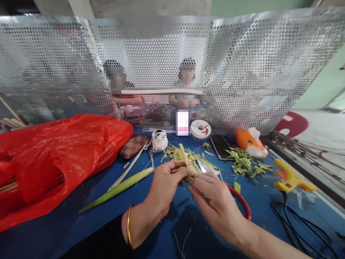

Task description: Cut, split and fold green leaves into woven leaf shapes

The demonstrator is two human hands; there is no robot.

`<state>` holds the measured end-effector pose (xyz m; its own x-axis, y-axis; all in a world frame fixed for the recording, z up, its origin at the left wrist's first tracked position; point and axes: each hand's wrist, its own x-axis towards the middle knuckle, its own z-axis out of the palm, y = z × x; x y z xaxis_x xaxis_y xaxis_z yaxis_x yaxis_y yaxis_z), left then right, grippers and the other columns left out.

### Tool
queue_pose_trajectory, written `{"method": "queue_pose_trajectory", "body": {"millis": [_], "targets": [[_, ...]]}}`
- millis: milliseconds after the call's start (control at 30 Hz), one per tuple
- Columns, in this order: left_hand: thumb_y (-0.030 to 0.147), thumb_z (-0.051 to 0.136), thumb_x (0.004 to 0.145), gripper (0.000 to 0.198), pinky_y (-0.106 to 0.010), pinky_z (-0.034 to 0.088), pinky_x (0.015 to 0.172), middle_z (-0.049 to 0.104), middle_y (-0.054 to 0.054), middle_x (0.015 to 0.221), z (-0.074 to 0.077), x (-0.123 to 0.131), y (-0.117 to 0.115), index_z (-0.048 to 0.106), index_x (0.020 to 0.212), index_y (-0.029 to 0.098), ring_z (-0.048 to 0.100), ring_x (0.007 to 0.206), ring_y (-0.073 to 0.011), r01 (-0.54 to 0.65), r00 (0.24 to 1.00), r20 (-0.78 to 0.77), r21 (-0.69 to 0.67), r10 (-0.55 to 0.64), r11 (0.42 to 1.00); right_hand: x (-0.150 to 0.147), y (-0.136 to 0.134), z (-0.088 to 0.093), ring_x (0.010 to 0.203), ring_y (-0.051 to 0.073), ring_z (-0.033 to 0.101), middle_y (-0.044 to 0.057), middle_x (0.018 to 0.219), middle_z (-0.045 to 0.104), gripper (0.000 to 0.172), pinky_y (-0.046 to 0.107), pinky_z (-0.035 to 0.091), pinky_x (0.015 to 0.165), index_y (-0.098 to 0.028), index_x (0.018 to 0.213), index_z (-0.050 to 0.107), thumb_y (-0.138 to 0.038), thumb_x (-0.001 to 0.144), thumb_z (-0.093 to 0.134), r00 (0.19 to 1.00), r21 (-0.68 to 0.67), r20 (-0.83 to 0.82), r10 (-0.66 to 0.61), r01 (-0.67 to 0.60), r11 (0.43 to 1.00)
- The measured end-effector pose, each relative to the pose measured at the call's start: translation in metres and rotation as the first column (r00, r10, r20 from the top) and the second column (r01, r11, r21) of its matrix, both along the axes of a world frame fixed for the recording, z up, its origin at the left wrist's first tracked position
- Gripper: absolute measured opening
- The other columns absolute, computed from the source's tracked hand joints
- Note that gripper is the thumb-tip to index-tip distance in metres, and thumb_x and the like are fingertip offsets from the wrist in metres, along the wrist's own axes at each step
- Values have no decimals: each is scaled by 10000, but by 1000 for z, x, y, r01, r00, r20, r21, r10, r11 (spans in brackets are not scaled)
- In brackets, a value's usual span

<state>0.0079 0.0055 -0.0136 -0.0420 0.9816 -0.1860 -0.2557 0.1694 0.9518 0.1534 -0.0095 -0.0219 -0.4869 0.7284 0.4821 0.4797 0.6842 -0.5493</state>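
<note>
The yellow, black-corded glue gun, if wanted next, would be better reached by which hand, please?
Probably the right hand: the yellow glue gun lies to its right on the blue table, so the left hand would have to reach across.

Any lettering on the white spool and orange tissue pack is unreadable.

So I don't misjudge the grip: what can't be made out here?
Head view:
Leaf strip: gripped part, hidden by the left hand.
Red loop: partly covered by the right hand.
Red bag: contents mostly hidden by its plastic; left side cut off by frame edge.
Lit screen: text blurred.
</note>
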Motion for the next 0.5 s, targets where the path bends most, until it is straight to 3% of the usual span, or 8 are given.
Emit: {"method": "queue_pose_trajectory", "body": {"millis": [167,333,433,500], "targets": [[180,775,609,244,-265,461,652,724,-47,664,-2,4,-2,727,844,133,616,608,-140,-4,996,87,-49,9,999,-4,-6,-2,607,148,441,9,632,513,286,305,354,665,-203,634,401,-111,904,384,998,100,63,9,-15,995],[227,782,652,238,-246,469,663,718,-36,682,3,-8,4,723,870,150,631,622,-123,179,980,107,-95,-168,979,6,-1,8,590,143,468,9,648,546,265,302,349,624,-193,674,490,-228,931,440,993,92,114,-30,20,996],[255,788,659,228,-248,479,642,695,-23,671,9,-15,6,730,859,164,622,614,-124,349,936,98,-119,-339,929,18,12,18,619,152,497,5,661,556,215,285,371,590,-200,748,560,-333,909,509,979,-70,-51,-198,194,979],[310,766,689,218,-265,492,633,686,-32,668,10,-15,4,731,844,161,629,610,-141,445,895,89,-138,-436,885,22,20,20,654,155,534,5,705,584,158,276,410,591,-202,829,596,-352,865,561,962,-296,-179,-207,148,944]]}}
